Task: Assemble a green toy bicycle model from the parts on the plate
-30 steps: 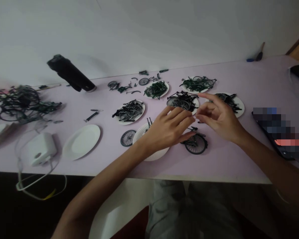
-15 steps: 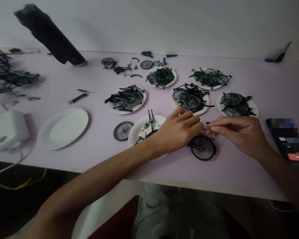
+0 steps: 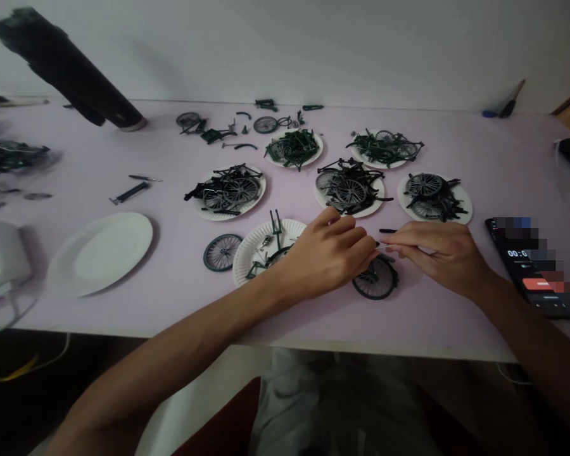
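My left hand (image 3: 332, 253) is closed, its fingertips curled out of sight over a dark green model bicycle (image 3: 374, 282) whose spoked wheel shows below them. My right hand (image 3: 439, 256) pinches a thin pale strip (image 3: 387, 246) between thumb and forefinger, right beside the left fingertips. Under my left forearm lies a white paper plate (image 3: 243, 254), partly covered, with a green fork piece (image 3: 276, 231) and other small parts on it. A loose spoked wheel (image 3: 222, 252) rests at that plate's left edge. Behind my right fingers is a small dark rod (image 3: 388, 231).
Several paper plates with model bicycle parts stand behind my hands, among them a near right one (image 3: 463, 212). To the left are a bare plate (image 3: 109, 253), a small pump-like part (image 3: 132, 192) and a white adapter (image 3: 4, 256). A phone (image 3: 527, 272) lies right; a black cylinder (image 3: 71, 69) leans behind.
The view has shifted slightly to the right. More of the pale strip and of the dark rod shows now. Both hands stay close together at the model bicycle.
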`<action>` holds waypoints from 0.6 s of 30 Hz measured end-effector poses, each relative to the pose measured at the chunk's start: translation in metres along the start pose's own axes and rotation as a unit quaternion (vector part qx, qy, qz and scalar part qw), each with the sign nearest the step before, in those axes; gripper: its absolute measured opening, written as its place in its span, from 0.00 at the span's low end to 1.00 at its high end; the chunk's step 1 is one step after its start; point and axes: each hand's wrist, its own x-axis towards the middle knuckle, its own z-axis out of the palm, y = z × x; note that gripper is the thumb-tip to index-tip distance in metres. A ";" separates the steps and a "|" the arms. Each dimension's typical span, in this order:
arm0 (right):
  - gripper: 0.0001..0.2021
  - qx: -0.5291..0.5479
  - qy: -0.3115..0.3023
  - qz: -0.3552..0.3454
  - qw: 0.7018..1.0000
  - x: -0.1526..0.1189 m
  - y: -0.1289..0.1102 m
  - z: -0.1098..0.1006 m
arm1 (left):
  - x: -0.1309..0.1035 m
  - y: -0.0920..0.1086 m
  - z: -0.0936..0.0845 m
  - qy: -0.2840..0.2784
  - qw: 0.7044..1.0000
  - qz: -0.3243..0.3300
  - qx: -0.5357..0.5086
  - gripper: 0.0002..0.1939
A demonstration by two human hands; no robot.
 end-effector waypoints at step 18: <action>0.06 0.068 -0.108 0.019 0.992 0.002 -0.001 -0.006 | 0.001 0.001 0.006 -0.010 0.998 0.055 0.039 0.14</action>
